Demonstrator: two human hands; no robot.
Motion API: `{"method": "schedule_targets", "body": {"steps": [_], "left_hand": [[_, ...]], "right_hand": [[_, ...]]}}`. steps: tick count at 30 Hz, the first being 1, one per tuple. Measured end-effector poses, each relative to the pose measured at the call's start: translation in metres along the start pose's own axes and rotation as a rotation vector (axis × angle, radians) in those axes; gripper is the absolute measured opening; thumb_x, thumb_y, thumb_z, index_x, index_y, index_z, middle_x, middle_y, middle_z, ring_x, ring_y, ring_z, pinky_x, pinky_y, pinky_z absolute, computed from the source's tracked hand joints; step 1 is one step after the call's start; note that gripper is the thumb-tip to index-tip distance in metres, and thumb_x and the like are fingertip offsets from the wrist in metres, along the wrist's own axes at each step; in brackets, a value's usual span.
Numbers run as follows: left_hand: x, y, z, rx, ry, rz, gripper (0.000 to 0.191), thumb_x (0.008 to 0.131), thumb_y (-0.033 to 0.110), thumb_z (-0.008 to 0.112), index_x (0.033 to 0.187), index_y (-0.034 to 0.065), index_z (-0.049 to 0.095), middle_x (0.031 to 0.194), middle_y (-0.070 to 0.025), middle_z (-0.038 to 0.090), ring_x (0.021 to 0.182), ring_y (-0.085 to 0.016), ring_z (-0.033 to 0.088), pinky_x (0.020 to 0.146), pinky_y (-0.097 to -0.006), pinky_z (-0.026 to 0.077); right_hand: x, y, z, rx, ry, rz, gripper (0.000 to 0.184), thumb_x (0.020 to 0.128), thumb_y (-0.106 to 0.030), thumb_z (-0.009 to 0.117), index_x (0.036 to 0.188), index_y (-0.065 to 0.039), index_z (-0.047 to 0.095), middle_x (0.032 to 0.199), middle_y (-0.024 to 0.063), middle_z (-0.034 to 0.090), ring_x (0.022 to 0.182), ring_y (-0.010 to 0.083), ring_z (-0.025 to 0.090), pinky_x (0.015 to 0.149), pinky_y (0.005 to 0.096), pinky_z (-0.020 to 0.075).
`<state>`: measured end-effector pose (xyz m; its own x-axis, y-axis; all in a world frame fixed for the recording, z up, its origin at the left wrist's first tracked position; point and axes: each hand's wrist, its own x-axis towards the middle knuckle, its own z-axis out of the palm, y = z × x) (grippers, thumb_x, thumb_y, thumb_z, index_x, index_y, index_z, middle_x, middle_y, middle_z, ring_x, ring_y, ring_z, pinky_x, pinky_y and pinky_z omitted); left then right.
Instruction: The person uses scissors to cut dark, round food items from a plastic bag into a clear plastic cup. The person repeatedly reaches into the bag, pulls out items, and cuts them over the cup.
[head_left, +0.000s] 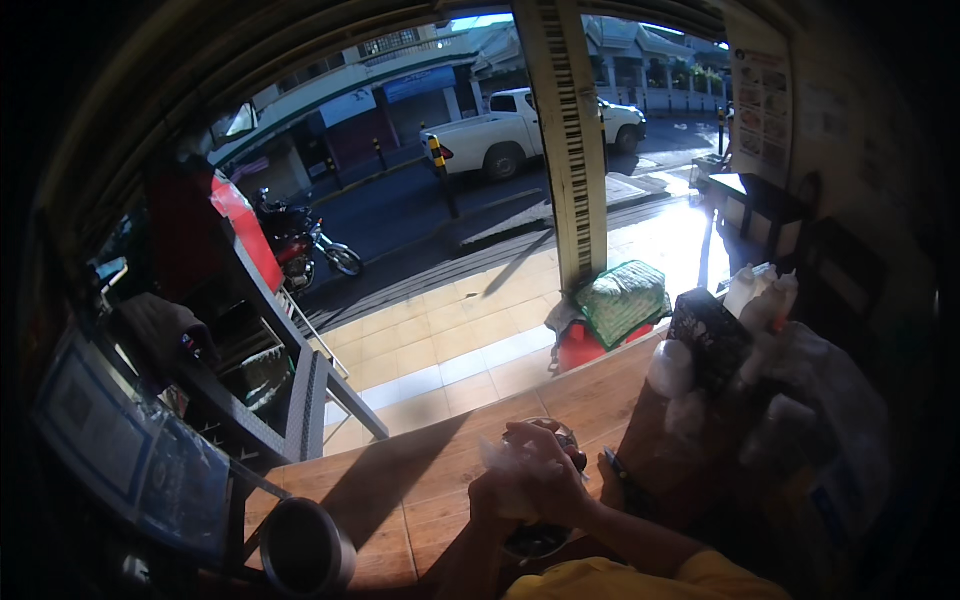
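Note:
My left hand (493, 496) and my right hand (553, 471) are pressed together around a crumpled whitish translucent plastic bag (504, 459). Part of the bag sticks out beyond the fingers on the left. My right hand lies over the bag, its fingers curled. Directly beneath both hands is a round bowl (534, 541) with a shiny rim and dark contents, mostly covered by the hands. To the right, a slim pointed object (615, 460), perhaps a knife, lies on the tiled wood-look counter (450, 517).
A dark cylindrical container (307, 547) stands at the counter's left end. On the right are a black patterned box (709, 326), a white round container (670, 367) and several squeeze bottles (765, 292). Beyond the far edge sits a green-wrapped bundle (626, 300) by a post (574, 150).

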<state>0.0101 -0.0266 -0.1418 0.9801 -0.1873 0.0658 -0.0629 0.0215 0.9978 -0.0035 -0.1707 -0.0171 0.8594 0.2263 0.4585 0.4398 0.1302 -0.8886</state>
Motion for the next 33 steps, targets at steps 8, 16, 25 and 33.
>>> {"method": "schedule_targets", "body": {"steps": [8,16,25,33], "left_hand": [[0.001,0.053,0.053,-0.081,0.228,-0.015,0.053,0.093,0.017,0.054,0.141,0.0017,0.036,0.143,-0.0188,0.039,0.128,-0.027,0.045,0.11,-0.0349,0.033],[-0.024,0.058,0.065,-0.267,0.355,0.164,0.04,0.095,0.016,0.054,0.13,-0.0004,0.041,0.127,-0.0144,0.046,0.12,-0.024,0.048,0.103,-0.0343,0.038],[0.004,0.042,0.02,0.158,0.718,0.601,0.034,0.098,0.018,0.054,0.124,0.0003,0.043,0.118,-0.0115,0.05,0.111,-0.02,0.051,0.096,-0.0361,0.044],[0.012,-0.017,0.017,0.213,0.622,0.312,0.044,0.097,0.026,0.052,0.131,-0.0001,0.041,0.121,-0.0134,0.051,0.112,-0.024,0.052,0.098,-0.0375,0.043]], "right_hand": [[-0.014,0.033,-0.004,-0.176,0.107,0.054,0.048,0.098,-0.039,0.039,0.128,-0.001,0.041,0.12,0.019,0.048,0.11,0.0274,0.051,0.092,0.0381,0.0427],[0.006,0.028,0.016,-0.291,0.382,0.141,0.058,0.099,-0.048,0.036,0.138,-0.005,0.028,0.112,0.0162,0.047,0.105,0.027,0.047,0.094,0.0401,0.0368],[0.003,0.026,0.005,-0.063,0.203,-0.021,0.032,0.095,-0.026,0.056,0.117,-0.003,0.053,0.108,0.0093,0.045,0.099,0.0188,0.048,0.083,0.0293,0.0439],[-0.01,0.022,0.019,0.836,0.0,0.261,0.089,0.085,-0.051,0.066,0.149,-0.006,0.023,0.132,0.0111,0.047,0.117,0.0203,0.05,0.092,0.0305,0.0465]]}}
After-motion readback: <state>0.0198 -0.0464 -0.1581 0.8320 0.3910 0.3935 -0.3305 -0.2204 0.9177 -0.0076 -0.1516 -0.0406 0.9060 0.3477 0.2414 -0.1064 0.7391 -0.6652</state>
